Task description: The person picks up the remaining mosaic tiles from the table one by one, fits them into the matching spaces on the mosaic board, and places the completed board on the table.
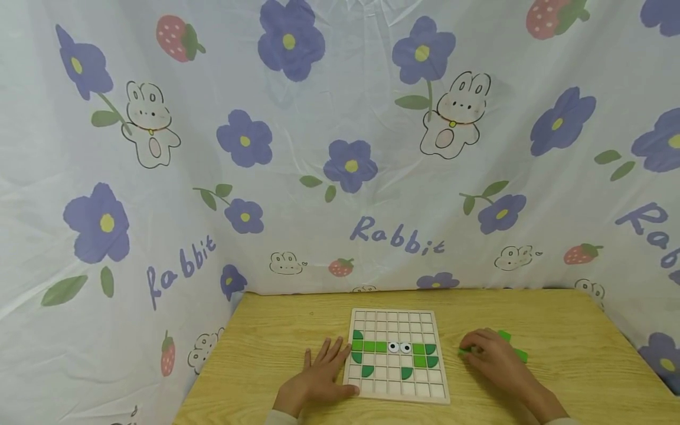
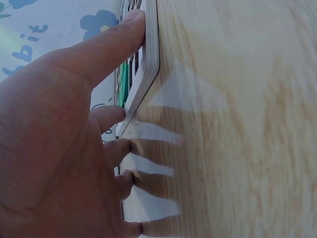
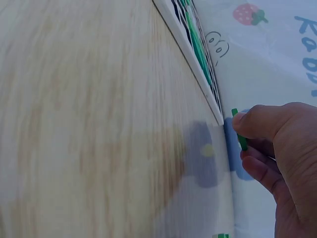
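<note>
A wooden grid board (image 1: 445, 392) lies on the table, holding light green square tiles (image 1: 375, 346), dark green quarter-round tiles (image 1: 368, 371) and two round eye pieces (image 1: 393, 347). My left hand (image 1: 317, 379) rests with fingers spread at the board's left edge; its thumb lies on the near left corner, as the left wrist view also shows. Right of the board, my right hand (image 1: 494, 357) pinches a small green tile (image 3: 242, 141) between thumb and fingers, above the table in the right wrist view. Part of that tile is hidden by the fingers.
Loose green tiles (image 1: 522, 355) lie on the wooden table (image 1: 239, 366) beside and partly behind the right hand. A white curtain (image 1: 297, 218) printed with flowers and rabbits hangs along the table's back and sides.
</note>
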